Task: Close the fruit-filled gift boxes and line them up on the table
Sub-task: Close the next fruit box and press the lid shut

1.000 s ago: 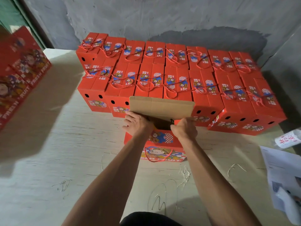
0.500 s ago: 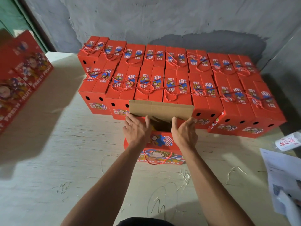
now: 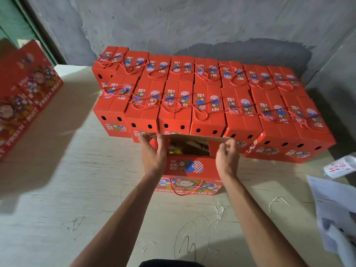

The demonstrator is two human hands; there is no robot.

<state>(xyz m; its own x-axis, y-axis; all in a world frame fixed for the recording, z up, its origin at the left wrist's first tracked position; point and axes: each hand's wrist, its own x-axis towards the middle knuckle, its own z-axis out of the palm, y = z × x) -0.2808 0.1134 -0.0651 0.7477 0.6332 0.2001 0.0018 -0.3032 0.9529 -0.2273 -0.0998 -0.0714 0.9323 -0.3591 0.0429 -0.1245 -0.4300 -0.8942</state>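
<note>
Pale wooden bench (image 3: 57, 170), scuffed and pen-marked, carrying everything shown, set against a grey plaster wall (image 3: 192, 22). Two rows of closed red gift boxes (image 3: 192, 97) directly behind the open gift box, lined edge to edge, rope handles lying slack on the lids, paired oval holes facing forward. Stack of flat printed red cartons (image 3: 23, 101), lettered FRESH FRUIT, far to the left of the open gift box, blurred. Open gift box (image 3: 189, 170) standing on the bench just in front of the near row, printed front face toward the viewer, red rope handle hanging over that face. Brown cardboard lid flap (image 3: 192, 137) raised along the far side of the open gift box, seen nearly edge-on; interior partly exposed beneath, with something yellow (image 3: 174, 151) at the left, contents otherwise too dark to identify. Printed paper sheets (image 3: 333, 205) to the right of the open gift box, at the bench edge. Left hand (image 3: 152, 151) at the left end of the flap, grip pinching its corner between thumb and fingers. Right hand (image 3: 227, 155) at the right end of the flap, grip likewise pinching the flap edge with curled fingers. Labelled plastic bottle (image 3: 340, 167) lying to the right of the open gift box, beyond the paper.
</note>
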